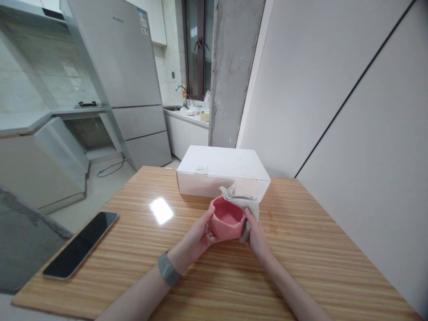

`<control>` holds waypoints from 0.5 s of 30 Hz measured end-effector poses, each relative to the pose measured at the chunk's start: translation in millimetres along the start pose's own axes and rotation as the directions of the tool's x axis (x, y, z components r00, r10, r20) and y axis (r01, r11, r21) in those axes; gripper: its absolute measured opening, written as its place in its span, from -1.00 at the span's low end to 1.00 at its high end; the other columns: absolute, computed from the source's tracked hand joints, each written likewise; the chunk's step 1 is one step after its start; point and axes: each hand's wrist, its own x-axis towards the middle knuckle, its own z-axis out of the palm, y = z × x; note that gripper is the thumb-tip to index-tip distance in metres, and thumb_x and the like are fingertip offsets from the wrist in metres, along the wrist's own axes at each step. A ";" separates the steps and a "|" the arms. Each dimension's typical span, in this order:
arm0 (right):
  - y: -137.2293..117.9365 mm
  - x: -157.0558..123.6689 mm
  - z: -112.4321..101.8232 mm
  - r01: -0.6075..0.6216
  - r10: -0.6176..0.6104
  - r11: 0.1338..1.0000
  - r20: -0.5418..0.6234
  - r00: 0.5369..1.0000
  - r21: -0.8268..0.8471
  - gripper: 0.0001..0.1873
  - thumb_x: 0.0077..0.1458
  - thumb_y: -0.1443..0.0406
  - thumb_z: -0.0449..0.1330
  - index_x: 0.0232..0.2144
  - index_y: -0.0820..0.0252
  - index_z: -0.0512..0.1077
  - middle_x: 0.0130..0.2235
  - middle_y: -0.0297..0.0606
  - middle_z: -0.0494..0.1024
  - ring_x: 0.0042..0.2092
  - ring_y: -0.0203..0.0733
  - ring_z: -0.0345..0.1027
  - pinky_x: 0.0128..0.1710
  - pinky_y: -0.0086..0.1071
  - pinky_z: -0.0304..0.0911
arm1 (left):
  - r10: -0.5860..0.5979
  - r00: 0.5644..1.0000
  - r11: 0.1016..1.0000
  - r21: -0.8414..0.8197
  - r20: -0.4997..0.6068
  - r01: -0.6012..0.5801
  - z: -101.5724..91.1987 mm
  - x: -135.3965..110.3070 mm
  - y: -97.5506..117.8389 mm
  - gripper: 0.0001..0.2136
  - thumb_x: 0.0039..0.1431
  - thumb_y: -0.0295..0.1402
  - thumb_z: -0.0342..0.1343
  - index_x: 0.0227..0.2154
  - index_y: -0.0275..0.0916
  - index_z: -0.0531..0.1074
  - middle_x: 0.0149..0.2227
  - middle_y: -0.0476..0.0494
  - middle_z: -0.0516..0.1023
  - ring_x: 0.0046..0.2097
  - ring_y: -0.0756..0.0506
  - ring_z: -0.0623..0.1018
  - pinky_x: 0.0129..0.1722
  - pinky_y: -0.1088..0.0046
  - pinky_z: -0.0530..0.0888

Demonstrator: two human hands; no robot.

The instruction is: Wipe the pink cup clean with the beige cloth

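Observation:
A pink bowl (pixel 227 226) with an angular, faceted outside is tilted so that its hollow inside faces me. My left hand (pixel 203 229) grips its left side, thumb at the rim and fingers underneath. On the other side my right hand (pixel 256 229) is closed on a folded light-grey cloth (pixel 249 206), pressing it against the bowl's right wall. Part of the cloth stands up behind the rim and part hangs below my right thumb. The fingers of my right hand are mostly hidden by the cloth.
Behind the bowl, a white box (pixel 222 162) lies on the wood-grain table (pixel 140 240). A black-screened phone (pixel 82 245) rests near the table's left edge. A white wall (pixel 351 111) rises at the right; a fridge (pixel 117 58) and sink counter stand beyond.

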 end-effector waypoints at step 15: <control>-35.4 -7.2 1.7 -0.305 0.299 0.951 0.116 0.947 0.041 -0.68 -0.11 0.06 0.31 -0.36 0.14 0.58 -0.39 -0.23 0.70 -0.11 0.15 0.57 -0.02 -0.07 0.40 | -0.173 0.977 0.985 0.010 0.122 0.173 -3.2 -2.6 -1.2 -0.58 0.21 -0.06 0.08 -0.11 -0.34 0.52 -0.25 -0.21 0.65 -0.27 -0.09 0.60 -0.29 0.50 0.48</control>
